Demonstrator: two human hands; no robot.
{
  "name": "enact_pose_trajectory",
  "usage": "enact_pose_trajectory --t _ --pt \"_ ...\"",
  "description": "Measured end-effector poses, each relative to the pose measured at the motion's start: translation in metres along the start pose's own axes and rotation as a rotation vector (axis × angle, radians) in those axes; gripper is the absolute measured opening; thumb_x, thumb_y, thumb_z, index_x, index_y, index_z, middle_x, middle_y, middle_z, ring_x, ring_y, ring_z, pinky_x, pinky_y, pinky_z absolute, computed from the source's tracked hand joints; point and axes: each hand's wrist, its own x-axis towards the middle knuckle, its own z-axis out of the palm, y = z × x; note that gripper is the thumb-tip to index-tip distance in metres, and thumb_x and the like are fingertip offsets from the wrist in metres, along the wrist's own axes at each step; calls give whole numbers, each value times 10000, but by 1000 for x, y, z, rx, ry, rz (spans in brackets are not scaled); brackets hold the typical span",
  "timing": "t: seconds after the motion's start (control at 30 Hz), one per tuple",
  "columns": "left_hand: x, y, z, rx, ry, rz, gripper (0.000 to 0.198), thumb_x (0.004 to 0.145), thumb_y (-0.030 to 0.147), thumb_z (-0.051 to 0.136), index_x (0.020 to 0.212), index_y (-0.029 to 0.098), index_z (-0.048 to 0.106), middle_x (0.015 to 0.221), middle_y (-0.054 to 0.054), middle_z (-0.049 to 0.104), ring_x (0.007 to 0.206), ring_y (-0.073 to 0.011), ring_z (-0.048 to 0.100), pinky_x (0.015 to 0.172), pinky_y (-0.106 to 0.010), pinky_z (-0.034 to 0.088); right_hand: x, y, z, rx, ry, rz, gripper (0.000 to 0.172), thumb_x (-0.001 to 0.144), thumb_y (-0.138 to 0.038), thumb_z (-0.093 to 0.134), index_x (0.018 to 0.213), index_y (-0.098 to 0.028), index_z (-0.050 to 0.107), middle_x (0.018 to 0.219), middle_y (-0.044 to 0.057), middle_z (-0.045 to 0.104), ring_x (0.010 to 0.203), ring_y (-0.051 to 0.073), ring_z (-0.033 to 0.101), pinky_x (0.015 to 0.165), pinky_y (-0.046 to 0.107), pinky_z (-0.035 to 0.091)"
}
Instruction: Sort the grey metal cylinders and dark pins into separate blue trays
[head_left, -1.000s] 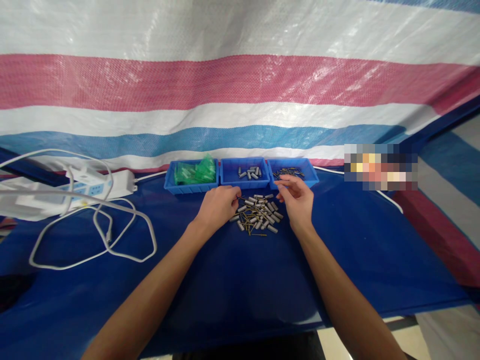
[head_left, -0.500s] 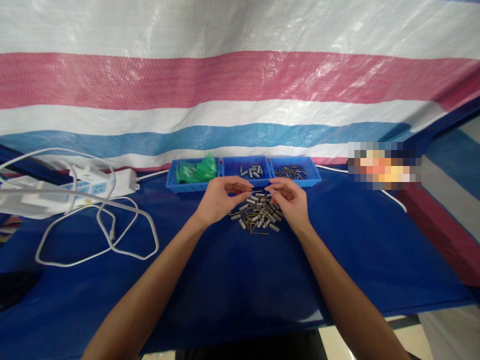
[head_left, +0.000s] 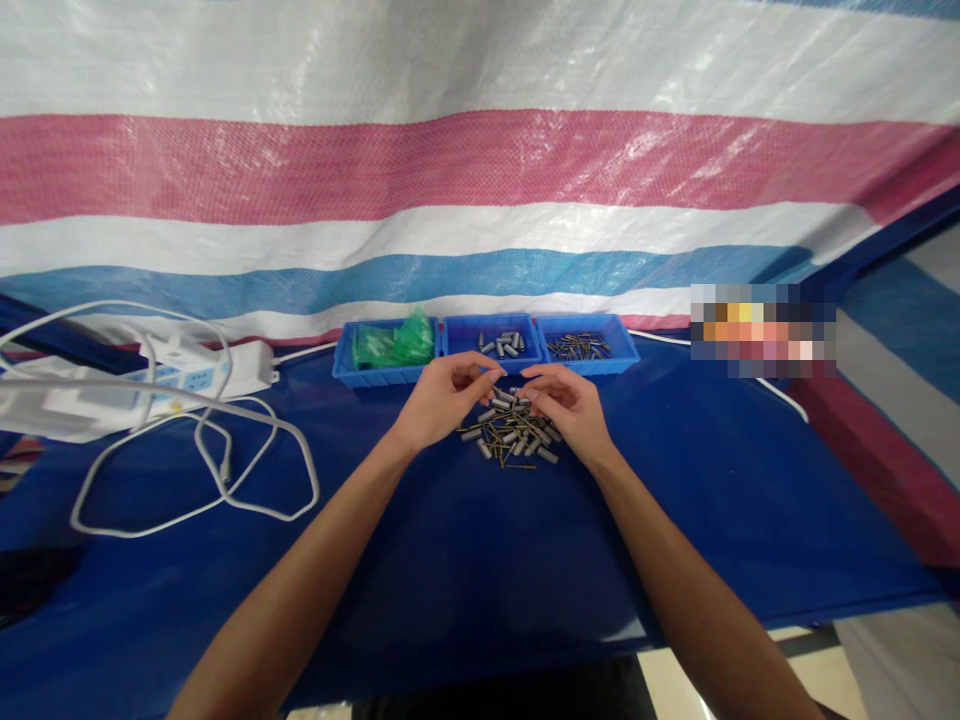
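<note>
A heap of small grey cylinders and thin brass pins [head_left: 508,435] lies on the blue table cover. My left hand [head_left: 442,397] hovers at the heap's left edge with its fingers pinched together; what they hold is too small to make out. My right hand [head_left: 564,407] rests on the heap's right side, fingers curled down onto the parts. Behind the heap stand three blue trays: the left tray [head_left: 345,368] holds green plastic pieces, the middle tray [head_left: 459,350] holds grey cylinders, the right tray [head_left: 624,350] holds brass pins.
A white power strip [head_left: 191,373] with looped white cables [head_left: 202,470] lies at the left of the table. A striped red, white and blue tarpaulin [head_left: 480,160] hangs behind the trays. The table's front edge runs along the bottom right.
My right hand came back from the right tray to the heap and lowered onto it. My left hand lifted slightly, and both hands drew closer together.
</note>
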Motion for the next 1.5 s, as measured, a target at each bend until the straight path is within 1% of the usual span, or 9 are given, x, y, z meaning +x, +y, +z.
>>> enact_pose_trajectory --t 0.2,0.37,0.67,0.87,1.03,1.17,1.33,1.4,1.5 --pt "1 -6 -1 -104 9 16 264 833 346 804 993 145 743 880 -58 778 798 -163 728 756 -261 569 0 -1 -1 67 -51 40 264 830 -348 779 1073 -250 741 831 15 783 623 158 650 608 306 540" --pt "0 -6 0 -149 19 25 263 765 293 855 954 148 744 888 -56 784 826 -169 740 804 -278 585 0 3 -3 129 -64 77 342 815 -387 815 1116 -247 735 866 28 801 614 148 647 609 297 534" --pt "-3 -1 -2 -109 -23 44 233 770 265 844 945 145 749 887 -60 783 821 -173 738 835 -304 597 -1 3 0 128 -86 113 347 786 -431 860 1067 -245 778 869 39 814 630 164 678 635 313 569" --pt "-4 2 0 -58 -48 55 208 782 247 828 944 141 751 891 -65 786 812 -166 736 820 -290 591 0 -1 2 95 -35 109 314 742 -473 881 921 -224 814 790 35 793 581 151 651 551 284 530" --pt "-4 0 1 65 -45 78 166 829 243 770 967 152 750 911 -65 798 839 -184 757 828 -300 600 1 -4 3 87 11 113 313 722 -479 887 886 -220 822 723 28 772 542 144 623 503 274 498" --pt "-5 -5 -1 369 -45 133 148 908 243 675 985 179 784 932 -61 814 837 -203 760 815 -313 596 3 -3 0 34 119 59 300 753 -472 862 910 -220 816 780 39 791 569 158 645 524 294 530" --pt "-5 -13 -1 674 -202 255 237 945 188 620 1094 211 803 1128 -77 806 1055 -242 750 985 -336 554 6 -2 -9 -88 388 -109 258 821 -423 819 970 -214 794 880 53 796 608 165 663 586 325 577" --pt "-5 -17 0 732 -232 285 263 962 170 592 1121 213 797 1171 -86 794 1124 -248 732 1028 -345 536 7 -1 -12 -111 471 -138 270 842 -405 799 1030 -211 788 981 75 800 644 170 680 611 336 594" --pt "-6 -19 0 801 -237 291 285 976 149 562 1123 214 797 1169 -91 792 1127 -244 728 1025 -344 537 7 1 -14 -115 503 -134 369 846 -391 790 1172 -222 756 1210 110 765 741 186 722 655 348 620"
